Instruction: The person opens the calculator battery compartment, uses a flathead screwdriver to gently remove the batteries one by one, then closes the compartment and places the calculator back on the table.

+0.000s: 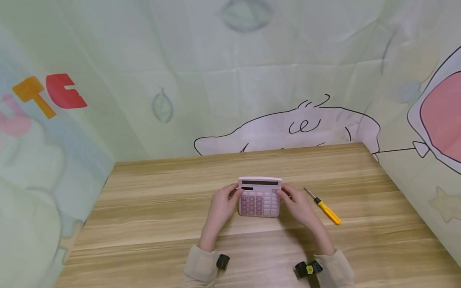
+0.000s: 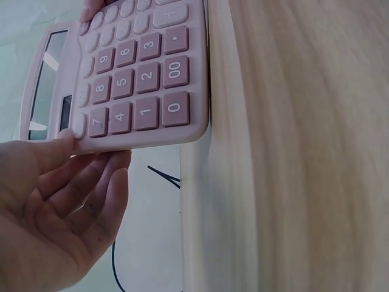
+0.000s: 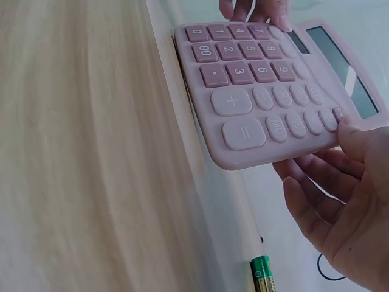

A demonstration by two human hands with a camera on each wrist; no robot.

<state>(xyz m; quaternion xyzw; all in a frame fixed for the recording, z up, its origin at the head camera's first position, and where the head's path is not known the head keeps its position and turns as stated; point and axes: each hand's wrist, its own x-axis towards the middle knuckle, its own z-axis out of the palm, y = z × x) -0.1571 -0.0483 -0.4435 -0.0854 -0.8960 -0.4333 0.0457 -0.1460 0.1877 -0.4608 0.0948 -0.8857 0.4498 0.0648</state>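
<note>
A pink calculator (image 1: pixel 259 197) is held between both hands, its keys and dark display turned toward me. My left hand (image 1: pixel 224 204) pinches its left side, with the thumb on the front and the fingers behind, as the left wrist view (image 2: pixel 61 207) of that hand shows. On the opposite side my right hand (image 1: pixel 297 205) grips it the same way, thumb near the upper keys. The calculator is tilted up, its lower edge at or close above the wooden table; contact cannot be made out. Its back is hidden.
To the right of the right hand lies a screwdriver (image 1: pixel 327 209) with a yellow handle, its shaft pointing away from me. A green battery (image 3: pixel 262 272) shows at the bottom of the right wrist view. A printed curtain (image 1: pixel 230 80) hangs behind the wooden table (image 1: pixel 151 208).
</note>
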